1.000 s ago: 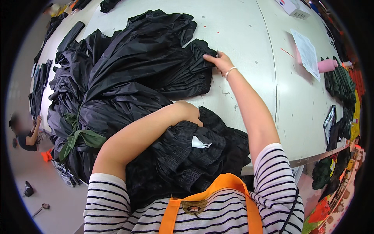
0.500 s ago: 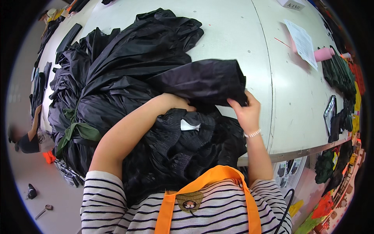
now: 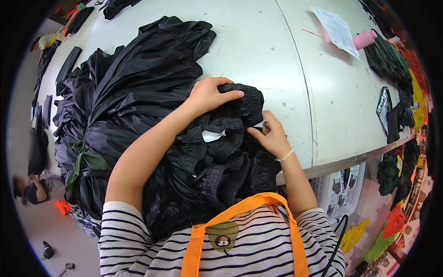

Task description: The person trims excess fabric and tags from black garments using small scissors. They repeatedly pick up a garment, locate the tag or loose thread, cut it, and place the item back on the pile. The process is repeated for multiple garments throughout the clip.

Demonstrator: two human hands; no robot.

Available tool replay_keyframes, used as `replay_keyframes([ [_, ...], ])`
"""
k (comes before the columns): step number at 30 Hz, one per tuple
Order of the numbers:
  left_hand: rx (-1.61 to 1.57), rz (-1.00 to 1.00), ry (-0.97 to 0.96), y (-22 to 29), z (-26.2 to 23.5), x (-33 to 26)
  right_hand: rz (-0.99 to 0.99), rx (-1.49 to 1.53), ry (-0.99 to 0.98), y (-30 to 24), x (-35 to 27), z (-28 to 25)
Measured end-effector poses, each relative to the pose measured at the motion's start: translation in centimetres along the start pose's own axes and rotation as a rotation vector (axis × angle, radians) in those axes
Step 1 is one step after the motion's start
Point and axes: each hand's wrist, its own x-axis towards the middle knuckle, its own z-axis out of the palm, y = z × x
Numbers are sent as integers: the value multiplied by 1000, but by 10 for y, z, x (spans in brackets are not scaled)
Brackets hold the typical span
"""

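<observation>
A black elasticated garment (image 3: 251, 102) is laid near the front edge of the pale table (image 3: 254, 51), with its gathered end turned toward the right. On its left side the ribbed cloth is gripped by the left hand (image 3: 208, 97), the thumb pressed along the front and the other fingers partly hidden. At its lower right edge the right hand (image 3: 273, 136) is placed, thumb and forefinger bent toward each other beside a small white patch; whether the cloth is truly pinched there cannot be told, as the fingertips are poorly shown.

The step in hand is judged to be the straightening of the gathered end. For the next move, the left grip would need to be kept firm while the edge is drawn even by the right fingers, without the cloth beneath being dragged along.

Just nearer the wearer than the garment, a heap of gathered black pieces (image 3: 214, 180) is seen, with a white label (image 3: 213, 135) exposed. To its left, a larger black bundle (image 3: 152, 60) is spread, a dark green strip (image 3: 92, 160) lying against it. Well to its upper right, a paper sheet (image 3: 339, 32) and a pink thread cone (image 3: 364, 39) are set.
</observation>
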Motion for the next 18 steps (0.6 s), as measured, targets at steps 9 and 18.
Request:
replay_keyframes([
  [9, 24, 321, 216, 3, 4, -8, -232, -134, 144, -51, 28, -38],
  [18, 71, 435, 288, -2, 9, -7, -406, -466, 109, -68, 61, -31],
])
